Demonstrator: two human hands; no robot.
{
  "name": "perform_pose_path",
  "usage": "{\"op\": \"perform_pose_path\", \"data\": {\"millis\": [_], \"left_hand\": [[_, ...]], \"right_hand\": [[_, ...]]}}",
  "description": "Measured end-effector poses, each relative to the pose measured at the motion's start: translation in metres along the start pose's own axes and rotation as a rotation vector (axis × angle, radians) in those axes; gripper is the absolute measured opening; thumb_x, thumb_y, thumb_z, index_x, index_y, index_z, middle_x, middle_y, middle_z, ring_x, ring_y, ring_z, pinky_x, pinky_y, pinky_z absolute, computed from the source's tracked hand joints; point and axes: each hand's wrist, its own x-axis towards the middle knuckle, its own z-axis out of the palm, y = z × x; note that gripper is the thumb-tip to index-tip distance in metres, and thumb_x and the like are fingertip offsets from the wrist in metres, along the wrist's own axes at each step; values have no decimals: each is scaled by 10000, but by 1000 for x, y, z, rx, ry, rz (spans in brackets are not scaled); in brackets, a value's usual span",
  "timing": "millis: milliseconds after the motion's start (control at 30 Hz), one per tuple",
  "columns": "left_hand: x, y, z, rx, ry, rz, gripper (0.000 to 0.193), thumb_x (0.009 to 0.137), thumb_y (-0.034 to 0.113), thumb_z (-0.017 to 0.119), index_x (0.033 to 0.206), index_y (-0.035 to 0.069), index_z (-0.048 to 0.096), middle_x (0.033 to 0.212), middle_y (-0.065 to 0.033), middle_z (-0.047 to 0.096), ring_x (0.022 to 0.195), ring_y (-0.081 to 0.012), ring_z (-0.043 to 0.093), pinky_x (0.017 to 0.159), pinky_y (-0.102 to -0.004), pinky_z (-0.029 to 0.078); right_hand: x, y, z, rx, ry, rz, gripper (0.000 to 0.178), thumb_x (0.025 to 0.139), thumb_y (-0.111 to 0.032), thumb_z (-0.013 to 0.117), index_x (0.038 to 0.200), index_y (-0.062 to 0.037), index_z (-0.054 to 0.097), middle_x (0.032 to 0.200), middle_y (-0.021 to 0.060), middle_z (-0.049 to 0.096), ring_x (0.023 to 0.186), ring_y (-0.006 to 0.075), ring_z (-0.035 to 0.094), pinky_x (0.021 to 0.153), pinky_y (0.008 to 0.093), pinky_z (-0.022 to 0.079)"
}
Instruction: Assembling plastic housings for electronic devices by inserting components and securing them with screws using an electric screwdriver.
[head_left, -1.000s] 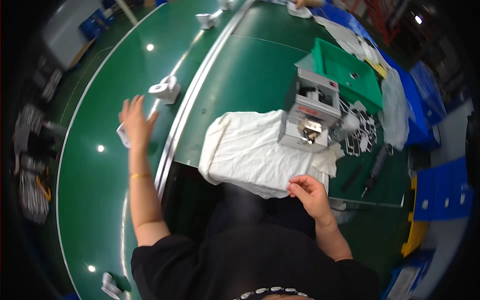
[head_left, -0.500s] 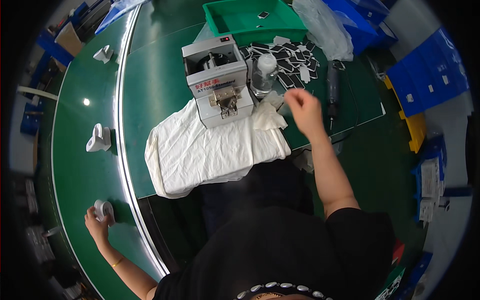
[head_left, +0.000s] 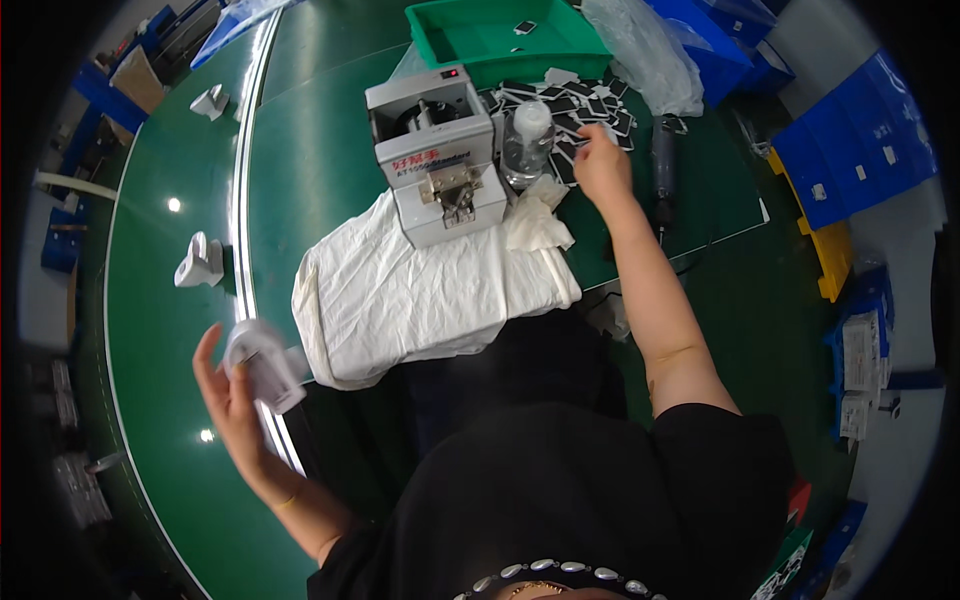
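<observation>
A white plastic housing (head_left: 265,368), rounded at one end and smeared by motion, is in my left hand (head_left: 232,400). That hand holds it between thumb and fingers above the metal strip beside the white cloth. My right hand (head_left: 605,168) is at the near right side of a pile of small flat black-and-white rectangular pieces (head_left: 570,105). Its fingers are pinched together; whether a piece is between them is hidden. A clear bottle with a white cap (head_left: 527,145) stands just left of that hand, and a crumpled white cloth (head_left: 540,222) lies below the bottle.
A grey machine (head_left: 437,160) stands beyond a spread white cloth (head_left: 410,300). Two more white housings (head_left: 200,262) rest on the green surface at left. A green tray (head_left: 510,40) is behind the pile. A dark electric screwdriver (head_left: 663,165) lies at right, near blue bins (head_left: 855,140).
My left hand has lifted the white housing off the green surface and brought it up and right. My right hand has moved up to the pile.
</observation>
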Motion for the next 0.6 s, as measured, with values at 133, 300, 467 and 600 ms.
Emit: {"op": "perform_pose_path", "data": {"millis": [133, 300, 467, 600], "left_hand": [[-4, -7, 90, -117, -73, 14, 338, 988, 110, 512, 1314, 22, 529, 1073, -62, 654, 942, -91, 592, 847, -226, 456], [-17, -15, 168, -523, -330, -119, 371, 1005, 175, 540, 1330, 2, 506, 1064, -43, 642, 930, -71, 577, 834, -220, 459], [-24, -12, 189, -598, -393, -181, 385, 1010, 213, 556, 1328, 3, 502, 1040, -29, 641, 901, -65, 572, 815, -213, 455], [-24, -19, 192, -596, -333, -172, 399, 1011, 241, 559, 1323, -2, 501, 1041, -36, 642, 905, -70, 570, 815, -217, 456]], "right_hand": [[-7, -6, -21, 80, -96, -15, 442, 820, -151, 683, 1251, -137, 586, 874, 109, 710, 799, 314, 690, 715, 420, 537], [-14, 2, 3, -102, 15, -173, 264, 807, -221, 733, 1005, -56, 674, 931, 128, 700, 938, 331, 650, 841, 434, 505], [-10, 1, 3, -125, -22, -173, 222, 805, -167, 706, 1002, -71, 672, 937, 145, 705, 893, 360, 661, 795, 443, 520], [-14, -15, -24, 58, 7, 14, 479, 814, -69, 648, 1278, -138, 554, 1014, 177, 683, 946, 351, 672, 797, 438, 531]]}}
